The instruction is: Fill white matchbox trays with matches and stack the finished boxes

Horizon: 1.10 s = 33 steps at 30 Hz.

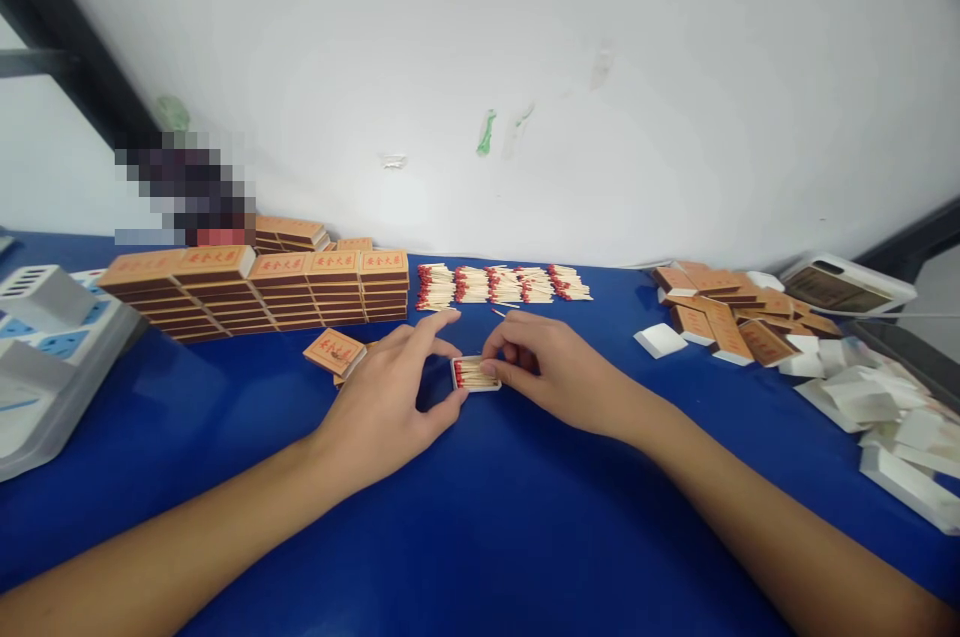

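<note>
A white matchbox tray (498, 388) lies on the blue tabletop between my hands, filled with red-headed matches (471, 374). My left hand (391, 380) steadies the tray's left end between thumb and fingers, the index finger stretched out above it. At the right end, the fingertips of my right hand (536, 354) are pinched on the matches in the tray. One loose match (498, 312) lies just beyond my right hand. Partly behind my left hand is an orange matchbox (334, 351). Five small piles of matches form a row near the wall, the middle one (504, 284) straight ahead.
Stacked matchboxes (330, 287) stand at the back left, beside a power strip (67, 367). On the right are heaped matchbox covers (716, 317), a pile of white trays (892, 417) and a white device (847, 283). A white wall (570, 67) bounds the table's far side.
</note>
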{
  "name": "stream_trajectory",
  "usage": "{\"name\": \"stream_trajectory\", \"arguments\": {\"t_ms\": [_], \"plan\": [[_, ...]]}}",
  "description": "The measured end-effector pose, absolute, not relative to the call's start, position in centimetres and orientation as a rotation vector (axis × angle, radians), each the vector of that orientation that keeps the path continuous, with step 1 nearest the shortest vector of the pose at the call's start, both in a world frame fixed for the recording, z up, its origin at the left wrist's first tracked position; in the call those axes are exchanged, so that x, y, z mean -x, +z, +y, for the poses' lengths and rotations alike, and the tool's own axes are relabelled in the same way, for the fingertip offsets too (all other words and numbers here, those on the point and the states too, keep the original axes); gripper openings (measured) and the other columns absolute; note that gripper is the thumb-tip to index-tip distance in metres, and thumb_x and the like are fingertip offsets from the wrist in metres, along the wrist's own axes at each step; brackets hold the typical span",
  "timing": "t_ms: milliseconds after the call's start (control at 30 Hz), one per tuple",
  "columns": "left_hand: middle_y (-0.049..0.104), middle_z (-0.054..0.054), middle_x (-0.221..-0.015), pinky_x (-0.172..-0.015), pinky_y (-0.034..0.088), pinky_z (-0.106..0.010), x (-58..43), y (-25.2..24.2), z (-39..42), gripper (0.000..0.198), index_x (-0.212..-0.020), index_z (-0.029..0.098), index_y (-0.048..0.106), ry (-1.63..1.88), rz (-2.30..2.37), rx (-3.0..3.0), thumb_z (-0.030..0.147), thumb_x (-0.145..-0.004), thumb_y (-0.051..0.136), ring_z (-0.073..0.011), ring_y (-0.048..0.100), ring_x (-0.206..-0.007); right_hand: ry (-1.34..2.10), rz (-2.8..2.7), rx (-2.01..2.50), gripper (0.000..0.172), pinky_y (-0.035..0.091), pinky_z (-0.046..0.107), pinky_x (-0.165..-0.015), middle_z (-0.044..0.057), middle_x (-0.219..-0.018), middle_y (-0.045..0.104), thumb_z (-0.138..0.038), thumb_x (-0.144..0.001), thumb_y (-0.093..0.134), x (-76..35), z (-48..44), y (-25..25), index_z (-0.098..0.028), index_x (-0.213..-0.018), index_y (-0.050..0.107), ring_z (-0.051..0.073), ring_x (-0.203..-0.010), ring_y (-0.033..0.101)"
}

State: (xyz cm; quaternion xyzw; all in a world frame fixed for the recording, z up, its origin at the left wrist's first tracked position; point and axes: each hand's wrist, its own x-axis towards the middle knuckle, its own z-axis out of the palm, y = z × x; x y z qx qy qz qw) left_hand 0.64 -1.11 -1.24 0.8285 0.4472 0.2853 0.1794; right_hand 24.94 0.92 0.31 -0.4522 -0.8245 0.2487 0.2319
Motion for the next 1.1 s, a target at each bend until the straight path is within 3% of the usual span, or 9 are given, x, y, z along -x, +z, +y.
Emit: {"name": "stream_trajectory", "arguments": {"t_ms": [233,333,700,933,1100], "plan": [[0.077,-0.002,-0.125,-0.113,0.049,-0.053,-0.9,-1.0,-1.2,0.068,-0.153,0.028,0.04,0.774,1.277,-2.345,0.029,-0.093,0.071,-0.0304,0.065,-0.128,0.324,-2.061,1.518,0.017,0.037,0.032,-0.064,0.001,-0.076,0.061,-0.034,-0.094,0.07,-28.0,5.1,-1.6,-0.02,-0.085,0.069,0.017,-0.068,0.052],[0.077,-0.002,-0.124,-0.112,0.049,-0.051,-0.8,-0.9,-1.2,0.068,-0.154,0.029,0.04,0.787,1.271,-2.348,0.028,-0.093,0.071,-0.0292,0.065,-0.128,0.384,-2.096,1.552,0.022,0.037,0.031,-0.063,0.002,-0.079,0.063,-0.038,-0.095,0.069,-28.1,5.4,-1.8,-0.02,-0.083,0.066,0.017,-0.069,0.053],[0.077,-0.002,-0.124,-0.112,0.05,-0.051,-0.8,-0.9,-1.1,0.071,-0.155,0.029,0.039,0.784,1.28,-2.343,0.028,-0.093,0.072,-0.0294,0.063,-0.131,0.325,-2.378,1.618,0.013,0.043,0.032,-0.072,0.008,-0.1,0.066,-0.023,-0.105,0.057,-26.7,2.7,0.1,-0.021,-0.093,0.06,0.021,-0.083,0.062],[0.077,-0.002,-0.123,-0.109,0.051,-0.049,-0.8,-1.1,-1.0,0.071,-0.155,0.029,0.038,0.796,1.281,-2.337,0.026,-0.092,0.072,-0.0284,0.065,-0.128,0.437,-2.479,1.308,0.012,0.046,0.032,-0.075,0.007,-0.104,0.066,-0.024,-0.108,0.053,-25.3,0.9,0.9,-0.022,-0.098,0.059,0.02,-0.089,0.063],[0.077,-0.003,-0.123,-0.107,0.053,-0.048,-0.7,-1.3,-1.0,0.07,-0.154,0.029,0.039,0.81,1.289,-2.347,0.028,-0.092,0.072,-0.029,0.066,-0.126,0.487,-2.522,1.247,0.013,0.045,0.032,-0.072,0.006,-0.103,0.065,-0.024,-0.107,0.054,-24.6,-0.1,1.2,-0.022,-0.098,0.063,0.018,-0.082,0.061]]}}
